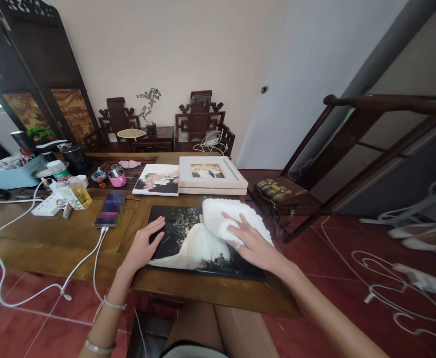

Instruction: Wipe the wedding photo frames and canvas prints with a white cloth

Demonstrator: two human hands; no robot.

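A dark glossy photo panel (188, 243) with a pale flowing dress printed on it lies flat near the table's front edge. My left hand (146, 242) rests on its left edge, fingers stretched out and holding nothing. On the panel's upper right part is a white cloth (218, 214), which hides that part of the picture. My right hand (249, 238) grips the cloth and presses it down, its fingers partly spread over the fabric.
Behind the panel are stacked framed pictures (236, 185) and a smaller photo board (156, 186). To the left are a phone (110, 209) with white cables, a bottle (78, 194), a power strip (48, 205) and a pink cup (118, 179). A wooden chair (307, 196) holding a plaid bag (270, 191) stands right.
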